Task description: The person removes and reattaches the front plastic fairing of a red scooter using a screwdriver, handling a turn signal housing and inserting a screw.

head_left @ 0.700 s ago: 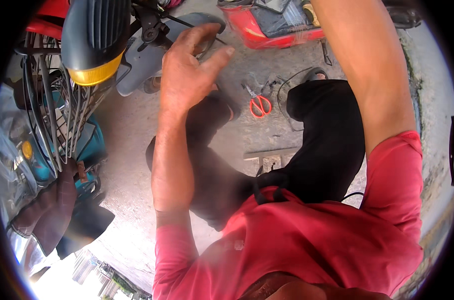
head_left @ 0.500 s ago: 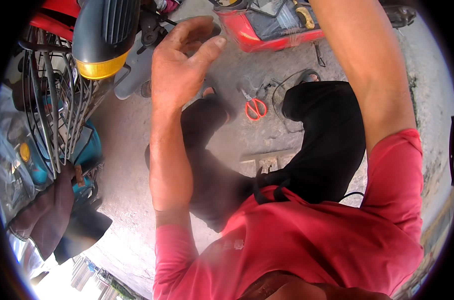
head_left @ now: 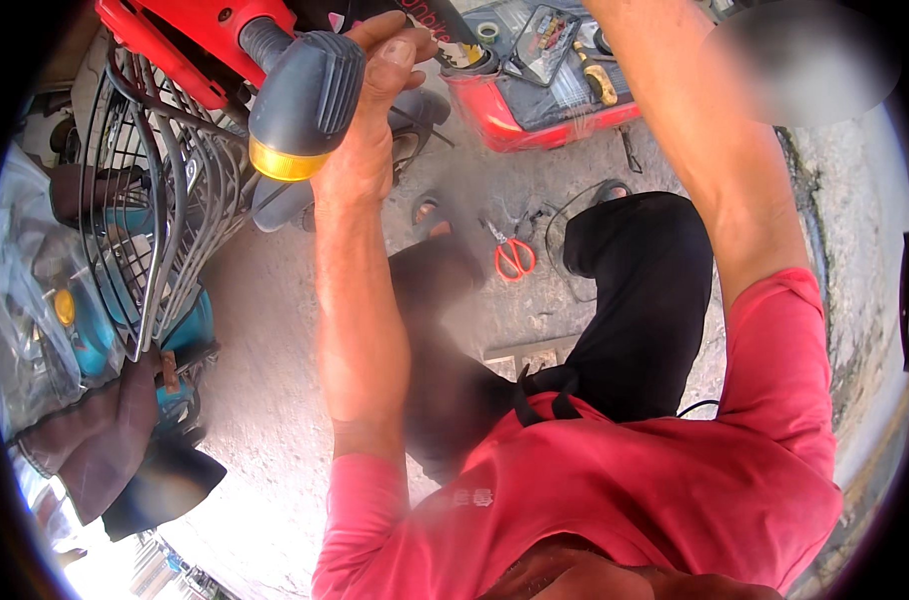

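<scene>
My left hand (head_left: 381, 68) is raised at the top, partly behind a dark grey lamp housing (head_left: 305, 95) with a yellow lens on a red vehicle part (head_left: 165, 35). Its fingers curl at a dark part; what they hold is hidden. My right forearm (head_left: 695, 150) stretches up out of the picture, so that hand is unseen. Orange-handled scissors (head_left: 515, 260) lie on the concrete between my knees, among small dark bits and a thin cable.
A wire basket (head_left: 135, 250) and teal machinery under plastic and dark cloth crowd the left. A red plastic-wrapped body (head_left: 515, 130) at the top carries a tape roll, a yellow-handled tool (head_left: 600, 80) and a small tray. A rough concrete edge runs along the right.
My left hand has moved upward, and its thumb is raised beside the lamp housing. The whole view has shifted, so the lamp, red body and scissors sit lower in the picture.
</scene>
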The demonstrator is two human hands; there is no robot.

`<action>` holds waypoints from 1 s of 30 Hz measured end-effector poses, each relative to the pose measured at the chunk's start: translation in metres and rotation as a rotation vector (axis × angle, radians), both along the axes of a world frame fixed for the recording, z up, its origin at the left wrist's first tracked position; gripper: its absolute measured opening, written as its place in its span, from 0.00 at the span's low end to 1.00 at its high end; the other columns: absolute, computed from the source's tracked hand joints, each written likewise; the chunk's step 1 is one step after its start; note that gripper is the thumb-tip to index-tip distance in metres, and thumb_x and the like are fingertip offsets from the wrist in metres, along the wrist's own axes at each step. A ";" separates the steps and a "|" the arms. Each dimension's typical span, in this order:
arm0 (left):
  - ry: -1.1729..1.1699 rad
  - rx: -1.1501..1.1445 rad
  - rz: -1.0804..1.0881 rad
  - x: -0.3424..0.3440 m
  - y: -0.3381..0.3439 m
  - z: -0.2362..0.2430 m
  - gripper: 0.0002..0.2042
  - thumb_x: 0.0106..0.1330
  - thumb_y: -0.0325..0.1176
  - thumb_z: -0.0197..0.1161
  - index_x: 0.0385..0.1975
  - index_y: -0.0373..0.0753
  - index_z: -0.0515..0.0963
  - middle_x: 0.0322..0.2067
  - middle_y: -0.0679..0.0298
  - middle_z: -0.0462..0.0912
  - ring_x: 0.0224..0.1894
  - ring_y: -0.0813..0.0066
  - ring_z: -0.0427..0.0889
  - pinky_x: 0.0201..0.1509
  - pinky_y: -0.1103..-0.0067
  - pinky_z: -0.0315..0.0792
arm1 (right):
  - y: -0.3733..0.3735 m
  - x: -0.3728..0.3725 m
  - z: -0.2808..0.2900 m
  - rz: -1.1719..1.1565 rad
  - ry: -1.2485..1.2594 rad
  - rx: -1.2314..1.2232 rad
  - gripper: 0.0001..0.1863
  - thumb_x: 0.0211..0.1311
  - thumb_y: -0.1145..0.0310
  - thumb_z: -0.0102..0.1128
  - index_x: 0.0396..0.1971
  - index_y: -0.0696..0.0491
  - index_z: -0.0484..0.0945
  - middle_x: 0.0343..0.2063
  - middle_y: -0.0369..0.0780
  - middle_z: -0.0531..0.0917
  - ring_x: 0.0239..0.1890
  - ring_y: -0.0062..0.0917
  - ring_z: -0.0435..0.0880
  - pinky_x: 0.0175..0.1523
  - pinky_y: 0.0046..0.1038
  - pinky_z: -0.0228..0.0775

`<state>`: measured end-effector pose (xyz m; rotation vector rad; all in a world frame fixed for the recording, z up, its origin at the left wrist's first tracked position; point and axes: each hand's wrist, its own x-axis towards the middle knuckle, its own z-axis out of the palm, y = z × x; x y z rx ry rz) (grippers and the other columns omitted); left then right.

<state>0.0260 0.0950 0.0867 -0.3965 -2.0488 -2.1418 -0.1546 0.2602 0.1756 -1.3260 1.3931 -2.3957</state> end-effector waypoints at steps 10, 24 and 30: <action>-0.166 0.109 0.056 -0.004 0.005 0.011 0.22 0.63 0.32 0.73 0.55 0.31 0.78 0.42 0.60 0.85 0.42 0.69 0.84 0.47 0.75 0.76 | 0.015 -0.001 -0.004 -0.069 -0.116 0.000 0.17 0.65 0.58 0.74 0.49 0.45 0.79 0.39 0.29 0.85 0.38 0.17 0.87 0.38 0.20 0.81; -0.053 -0.206 -0.009 0.004 0.002 -0.003 0.17 0.69 0.36 0.66 0.51 0.31 0.83 0.44 0.56 0.89 0.49 0.66 0.87 0.50 0.73 0.78 | 0.017 0.010 0.006 -0.054 -0.151 0.059 0.15 0.65 0.59 0.74 0.45 0.47 0.80 0.36 0.32 0.85 0.35 0.17 0.85 0.36 0.19 0.79; -0.412 -0.752 -0.437 0.036 0.020 -0.043 0.16 0.67 0.38 0.68 0.50 0.36 0.85 0.44 0.58 0.90 0.47 0.68 0.87 0.53 0.71 0.78 | 0.014 0.006 -0.003 -0.179 -0.128 0.109 0.18 0.63 0.53 0.76 0.39 0.52 0.83 0.30 0.32 0.84 0.30 0.16 0.82 0.32 0.20 0.73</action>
